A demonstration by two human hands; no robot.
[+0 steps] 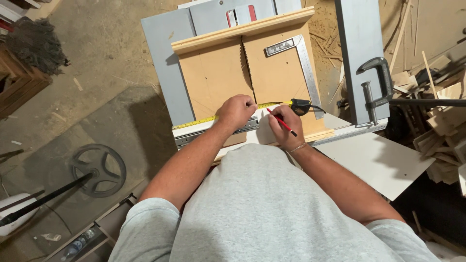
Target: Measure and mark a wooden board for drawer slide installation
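A dusty workshop floor strewn with sawdust and wood scraps is surrounding a grey table-saw bench (162, 58), seen from above over a person's grey shirt. On the bench, a wooden sled (213, 80) is lying with one steel square (303, 63) on it. A yellow tape measure (228, 115) is stretching across a pale board (264, 131) at the near edge, running under the left hand and ending at its black case just beyond the right hand. The left hand (236, 111) is curling closed, fingertips pressing the tape down onto the board. The right hand (286, 127) is closing around one red pencil (281, 122), its tip pointing toward the tape. One metal drawer slide (213, 133) is lying just below the left hand. One black clamp (381, 85) is gripping the bench's right side.
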